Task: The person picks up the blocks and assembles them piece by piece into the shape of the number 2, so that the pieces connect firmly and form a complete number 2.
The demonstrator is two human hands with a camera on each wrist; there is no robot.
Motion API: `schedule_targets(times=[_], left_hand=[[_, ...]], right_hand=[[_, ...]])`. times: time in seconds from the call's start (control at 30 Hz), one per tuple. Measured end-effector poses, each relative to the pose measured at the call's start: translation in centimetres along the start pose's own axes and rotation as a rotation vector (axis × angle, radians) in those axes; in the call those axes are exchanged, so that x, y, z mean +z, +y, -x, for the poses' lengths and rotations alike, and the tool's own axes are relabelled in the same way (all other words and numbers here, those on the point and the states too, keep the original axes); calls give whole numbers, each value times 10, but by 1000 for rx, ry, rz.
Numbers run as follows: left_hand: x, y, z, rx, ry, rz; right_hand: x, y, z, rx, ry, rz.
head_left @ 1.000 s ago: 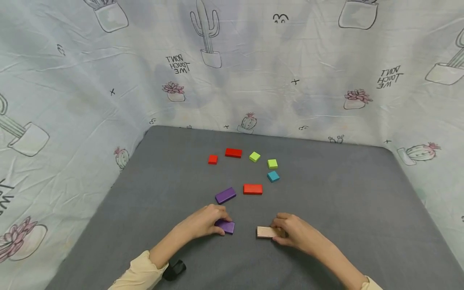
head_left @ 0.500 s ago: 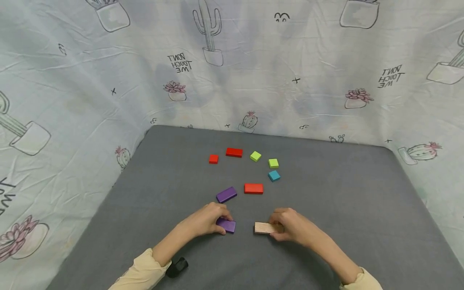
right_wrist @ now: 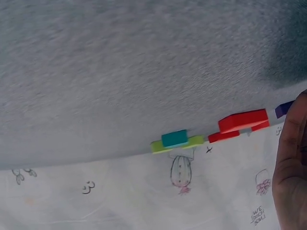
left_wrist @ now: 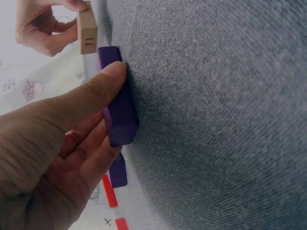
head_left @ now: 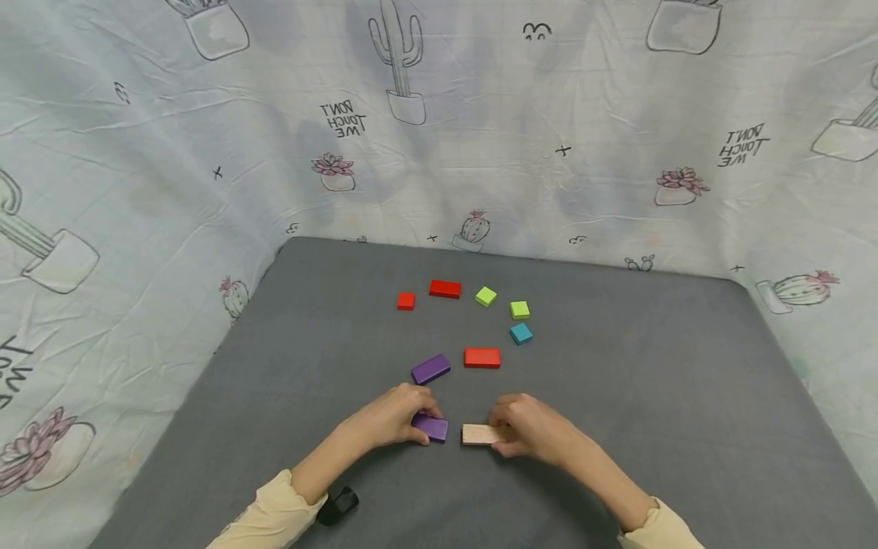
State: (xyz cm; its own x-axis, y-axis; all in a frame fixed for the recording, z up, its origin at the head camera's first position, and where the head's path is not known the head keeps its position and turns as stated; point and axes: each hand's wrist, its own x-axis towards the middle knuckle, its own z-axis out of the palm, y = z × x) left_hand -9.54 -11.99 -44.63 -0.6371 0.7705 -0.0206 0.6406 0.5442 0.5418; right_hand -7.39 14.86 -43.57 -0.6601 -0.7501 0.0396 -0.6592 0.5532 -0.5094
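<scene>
My left hand (head_left: 398, 415) pinches a purple block (head_left: 432, 428) between thumb and fingers; the left wrist view shows the thumb on one long side of this purple block (left_wrist: 120, 108). Across a small gap, my right hand (head_left: 531, 428) grips the right end of a plain wooden block (head_left: 479, 435). Dark marks show on the end of that wooden block (left_wrist: 88, 40) in the left wrist view. The two held blocks are apart. A second purple block (head_left: 430, 369) lies just beyond my left hand. In the right wrist view only part of my right hand (right_wrist: 291, 158) shows, at the right edge.
Farther back on the grey cloth (head_left: 652, 396) lie a red block (head_left: 482, 357), a blue block (head_left: 521, 333), green blocks (head_left: 520, 309) (head_left: 485, 296), another red block (head_left: 446, 289) and a small red block (head_left: 406, 301). A patterned curtain (head_left: 521, 183) stands behind.
My right hand has moved left with the wooden block, narrowing the gap to the held purple block. The left hand keeps its hold and has hardly moved.
</scene>
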Motion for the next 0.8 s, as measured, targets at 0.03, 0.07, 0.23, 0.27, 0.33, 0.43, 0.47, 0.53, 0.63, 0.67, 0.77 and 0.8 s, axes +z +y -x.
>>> schedule_targets(times=[0.03, 0.07, 0.23, 0.27, 0.33, 0.43, 0.47, 0.53, 0.63, 0.67, 0.77, 0.8], left_hand=[[0, 0, 0, 1, 0, 0], [0, 1, -1, 2, 0, -2], [-1, 1, -1, -2, -5, 4], [-1, 1, -2, -2, -6, 4], [-1, 1, -2, 0, -7, 1], [-2, 2, -3, 1, -10, -6], [-2, 2, -3, 1, -13, -7], [-2, 2, -4, -1, -18, -9], [-3, 3, -5, -2, -27, -10], [-3, 3, -5, -4, -29, -12], [-4, 3, -5, -1, -33, -20], [-4, 3, -5, 1, -33, -22]], right_hand=[[1, 0, -1, -1, -6, 5], [2, -1, -2, -5, -11, 11], [6, -2, -7, -18, -29, 34], [7, -2, -8, -16, -32, 35], [8, -2, -10, -6, -40, 31], [9, -3, -13, 3, -48, 27], [10, -4, -14, 1, -48, 26], [11, -4, -16, -15, -42, 26], [12, -5, -17, -37, -31, 28], [13, -5, -18, -40, -29, 30], [13, -6, -19, -16, -45, 32], [13, -6, -19, -11, -50, 32]])
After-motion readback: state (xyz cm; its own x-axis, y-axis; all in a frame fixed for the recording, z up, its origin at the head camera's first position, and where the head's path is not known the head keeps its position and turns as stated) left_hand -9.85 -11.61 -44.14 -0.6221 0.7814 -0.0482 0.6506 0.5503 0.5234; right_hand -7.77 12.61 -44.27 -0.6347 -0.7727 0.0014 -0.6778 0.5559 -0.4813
